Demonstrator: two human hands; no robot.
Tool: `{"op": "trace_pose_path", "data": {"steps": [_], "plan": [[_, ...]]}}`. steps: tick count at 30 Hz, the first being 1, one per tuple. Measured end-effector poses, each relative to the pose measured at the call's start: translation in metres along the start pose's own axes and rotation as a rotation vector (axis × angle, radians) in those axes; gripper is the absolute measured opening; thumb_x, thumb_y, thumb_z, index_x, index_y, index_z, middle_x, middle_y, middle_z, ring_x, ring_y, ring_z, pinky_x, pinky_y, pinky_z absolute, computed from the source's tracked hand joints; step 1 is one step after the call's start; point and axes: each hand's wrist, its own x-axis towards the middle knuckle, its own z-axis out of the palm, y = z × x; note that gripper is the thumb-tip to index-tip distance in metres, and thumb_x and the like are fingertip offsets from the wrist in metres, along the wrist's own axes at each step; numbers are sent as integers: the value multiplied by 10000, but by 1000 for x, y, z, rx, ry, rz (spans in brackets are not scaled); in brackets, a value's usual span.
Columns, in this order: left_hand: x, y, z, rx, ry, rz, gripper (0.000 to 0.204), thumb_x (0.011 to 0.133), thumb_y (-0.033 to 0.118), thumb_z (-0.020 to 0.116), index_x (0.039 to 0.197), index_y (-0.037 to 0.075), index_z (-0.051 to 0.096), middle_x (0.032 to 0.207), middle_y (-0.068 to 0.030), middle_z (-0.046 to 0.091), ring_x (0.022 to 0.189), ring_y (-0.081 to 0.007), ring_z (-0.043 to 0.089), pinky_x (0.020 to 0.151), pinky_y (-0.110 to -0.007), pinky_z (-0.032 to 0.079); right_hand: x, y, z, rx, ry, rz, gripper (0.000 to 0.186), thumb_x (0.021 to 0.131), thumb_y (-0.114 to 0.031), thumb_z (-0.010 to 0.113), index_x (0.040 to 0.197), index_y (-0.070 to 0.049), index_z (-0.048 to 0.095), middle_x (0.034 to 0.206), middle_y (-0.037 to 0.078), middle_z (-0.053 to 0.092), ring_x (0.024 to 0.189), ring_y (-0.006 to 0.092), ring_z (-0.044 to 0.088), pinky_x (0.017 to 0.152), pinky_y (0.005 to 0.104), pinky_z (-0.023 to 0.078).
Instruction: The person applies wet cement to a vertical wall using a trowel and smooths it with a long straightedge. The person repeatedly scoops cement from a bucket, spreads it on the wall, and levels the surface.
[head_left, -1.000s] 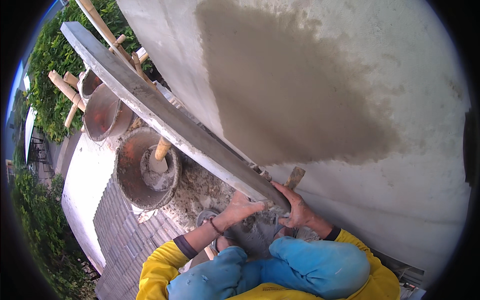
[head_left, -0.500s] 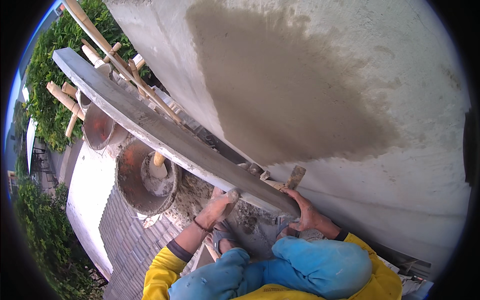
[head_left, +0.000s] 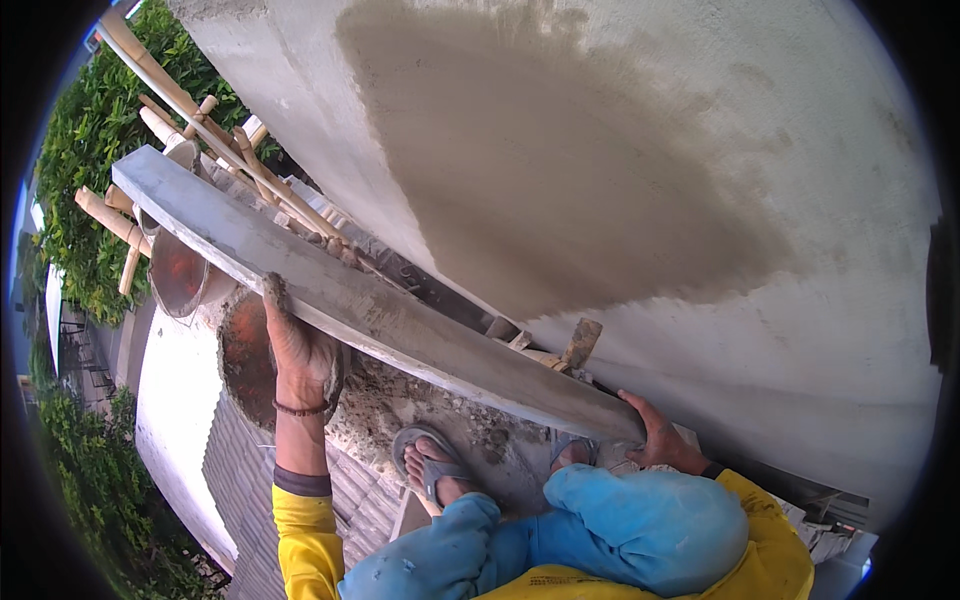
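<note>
Hands, two: left hand [head_left: 297, 345] and right hand [head_left: 660, 435] each grip one long grey plank [head_left: 370, 305] beside one plastered wall [head_left: 640, 180]; two pans [head_left: 180, 280] below.

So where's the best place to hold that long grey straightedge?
Probably as now: the straightedge is long and slanted, so grip it well apart. The left hand cups its lower edge from beneath near mid-length; the right hand holds the near end.

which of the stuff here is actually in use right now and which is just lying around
In use:
- long grey straightedge, held at both ends
- left hand
- right hand
- plastered wall with its damp patch

Lying about:
- two mortar pans
- bamboo poles
- wooden-handled tool
- loose mortar underfoot
</note>
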Motion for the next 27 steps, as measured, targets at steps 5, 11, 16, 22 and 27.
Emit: {"op": "trace_pose_path", "data": {"steps": [5, 11, 16, 22, 27], "plan": [[39, 63, -11, -71, -84, 142, 726, 968, 476, 666, 1462, 6, 416, 1282, -223, 610, 1193, -377, 614, 1041, -515, 534, -18, 8, -8, -66, 68, 4, 1100, 580, -67, 886, 1541, -85, 351, 1335, 197, 539, 1249, 391, 531, 1102, 452, 423], [78, 154, 15, 108, 204, 347, 615, 1035, 451, 481, 1471, 17, 447, 1431, -219, 554, 1290, -371, 564, 1142, -517, 437, -52, 11, -20, -87, 98, 86, 1015, 634, -37, 863, 1522, -80, 373, 1273, 190, 549, 1185, 400, 537, 1065, 466, 429], [87, 163, 41, 152, 434, 429, 628, 1025, 440, 417, 1469, -2, 466, 1505, -219, 491, 1371, -377, 496, 1192, -540, 356, -85, 29, -19, -185, 107, 93, 1011, 639, -57, 873, 1516, -79, 369, 1320, 176, 516, 1211, 401, 501, 1077, 476, 415], [92, 122, 53, 175, 357, 328, 633, 1022, 436, 446, 1476, -4, 463, 1522, -198, 469, 1376, -364, 482, 1190, -519, 362, -119, 50, -15, -220, 59, 230, 1080, 564, -31, 871, 1515, -93, 362, 1337, 167, 503, 1228, 399, 488, 1101, 472, 410], [82, 87, 72, 341, 289, 360, 622, 1039, 440, 418, 1490, 14, 449, 1531, -184, 457, 1375, -356, 478, 1185, -516, 370, -130, 51, -14, -242, 96, 230, 1079, 559, -31, 862, 1515, -103, 367, 1336, 172, 504, 1227, 407, 489, 1094, 469, 420]]}}
